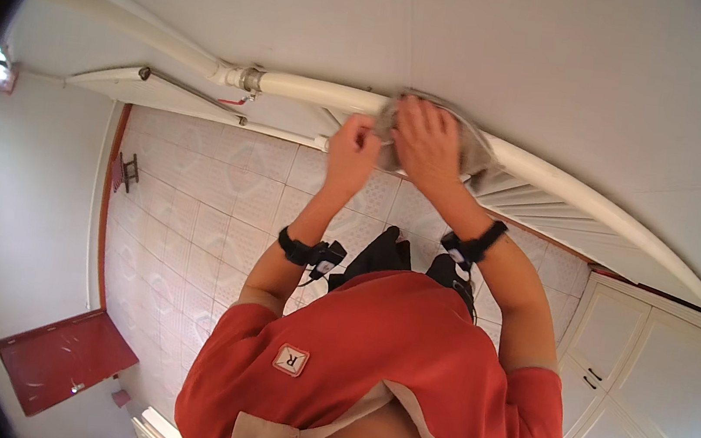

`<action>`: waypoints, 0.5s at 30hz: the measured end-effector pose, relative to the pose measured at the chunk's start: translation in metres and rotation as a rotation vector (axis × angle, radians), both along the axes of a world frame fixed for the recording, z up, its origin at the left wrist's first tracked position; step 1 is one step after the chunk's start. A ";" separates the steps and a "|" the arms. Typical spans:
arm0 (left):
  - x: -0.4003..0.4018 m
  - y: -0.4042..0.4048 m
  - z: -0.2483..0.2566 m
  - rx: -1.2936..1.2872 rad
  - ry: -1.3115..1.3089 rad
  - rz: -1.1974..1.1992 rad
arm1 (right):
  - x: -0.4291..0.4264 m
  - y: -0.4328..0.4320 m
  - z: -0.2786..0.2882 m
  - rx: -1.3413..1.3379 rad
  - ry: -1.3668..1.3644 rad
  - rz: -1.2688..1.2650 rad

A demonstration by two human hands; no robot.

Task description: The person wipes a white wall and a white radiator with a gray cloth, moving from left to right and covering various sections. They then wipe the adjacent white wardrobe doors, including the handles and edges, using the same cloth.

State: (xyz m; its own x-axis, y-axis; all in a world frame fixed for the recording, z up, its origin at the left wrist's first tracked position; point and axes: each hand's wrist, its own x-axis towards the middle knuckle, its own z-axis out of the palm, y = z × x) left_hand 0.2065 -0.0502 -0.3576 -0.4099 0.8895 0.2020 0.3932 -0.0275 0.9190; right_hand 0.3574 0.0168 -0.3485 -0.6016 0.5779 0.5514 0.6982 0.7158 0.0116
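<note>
A grey cloth (pixel 478 152) is draped over the thick white top pipe (pixel 553 173) of a wall radiator. My right hand (pixel 427 142) lies on the cloth, its fingers stretched over the pipe and pressing the fabric against it. Just to the left, my left hand (pixel 353 154) is curled beside the cloth's left edge. Slight blur hides whether its fingertips pinch the fabric. Pale radiator fins (pixel 536 206) show below the pipe on the right. The part of the pipe beneath the cloth is hidden.
Left along the pipe are a metal coupling (pixel 251 79) and a red-handled valve (pixel 234 101). White cabinets (pixel 612 336) stand at the right. A small stool (pixel 126 172) sits by the left wall on the tiled floor (pixel 193 219). A dark red door (pixel 67 361) is at lower left.
</note>
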 end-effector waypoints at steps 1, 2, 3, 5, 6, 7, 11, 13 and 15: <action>-0.024 -0.002 -0.005 0.021 0.005 0.044 | -0.029 0.002 -0.002 0.019 -0.006 0.038; -0.047 -0.005 -0.006 0.058 0.049 0.103 | -0.057 0.003 -0.002 0.039 -0.011 0.069; -0.067 -0.009 -0.005 0.096 0.094 0.170 | -0.086 0.004 -0.002 0.027 -0.010 0.106; -0.095 -0.017 0.011 0.039 -0.081 0.227 | -0.134 0.008 -0.001 0.011 -0.022 0.163; -0.108 -0.021 0.012 0.049 -0.131 0.280 | -0.155 0.008 0.000 0.004 -0.030 0.202; -0.117 -0.024 0.012 0.063 -0.190 0.338 | -0.168 0.008 0.002 0.001 -0.047 0.248; -0.129 -0.026 -0.003 0.122 -0.264 0.372 | -0.184 0.006 0.002 0.003 -0.015 0.230; -0.125 -0.019 -0.011 0.135 -0.238 0.355 | -0.175 0.006 0.000 -0.058 0.025 0.203; -0.103 -0.012 -0.010 0.095 -0.170 0.369 | -0.158 0.003 0.002 -0.096 -0.003 0.197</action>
